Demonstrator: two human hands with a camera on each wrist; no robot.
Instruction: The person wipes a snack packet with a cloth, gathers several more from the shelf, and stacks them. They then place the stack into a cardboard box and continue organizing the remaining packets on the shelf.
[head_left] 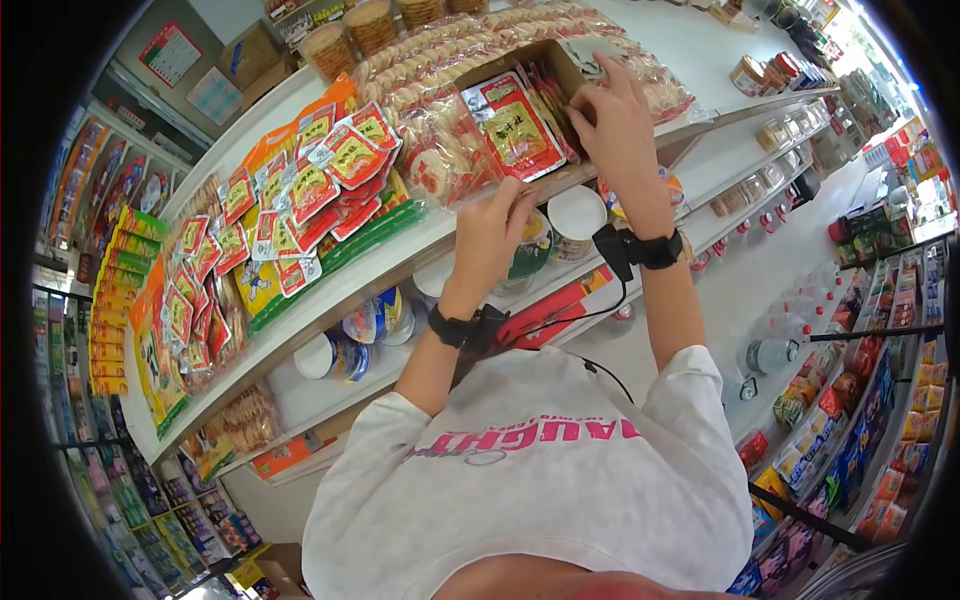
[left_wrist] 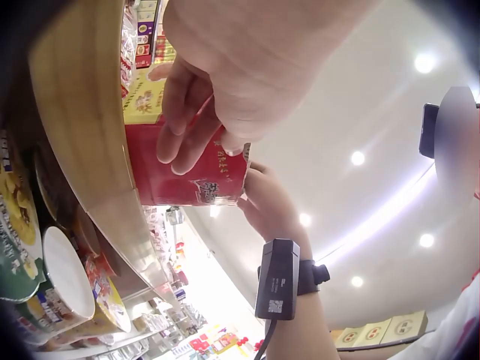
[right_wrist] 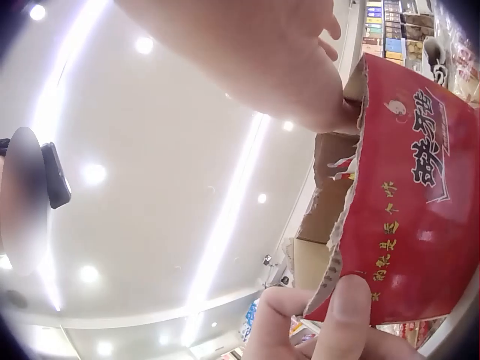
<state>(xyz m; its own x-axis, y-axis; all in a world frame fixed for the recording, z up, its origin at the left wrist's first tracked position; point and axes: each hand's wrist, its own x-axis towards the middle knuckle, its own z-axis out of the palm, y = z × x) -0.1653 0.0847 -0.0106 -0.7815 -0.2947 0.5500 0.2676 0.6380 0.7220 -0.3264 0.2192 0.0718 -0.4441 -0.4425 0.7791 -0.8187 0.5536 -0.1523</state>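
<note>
In the head view an open cardboard box (head_left: 568, 62) stands at the display shelf's front edge, with red-and-white snack packets (head_left: 520, 128) upright in it. Its red printed front (left_wrist: 176, 176) has a torn upper edge. My left hand (head_left: 490, 240) is at the front left corner, its fingers on the red front and at the torn edge. At the right side my right hand (head_left: 615, 125) bends over the box wall, thumb toward the inside. The right wrist view shows this hand (right_wrist: 277, 67) at the torn rim, its fingertips partly hidden by the box.
Loose red packets (head_left: 330, 180) lie piled on larger bags left of the box. Bags of round crackers (head_left: 440, 150) lie around it. Tubs (head_left: 578, 212) stand on the shelf below. Racks of goods (head_left: 850, 400) line the right side, and large bottles (head_left: 768, 355) stand on the floor.
</note>
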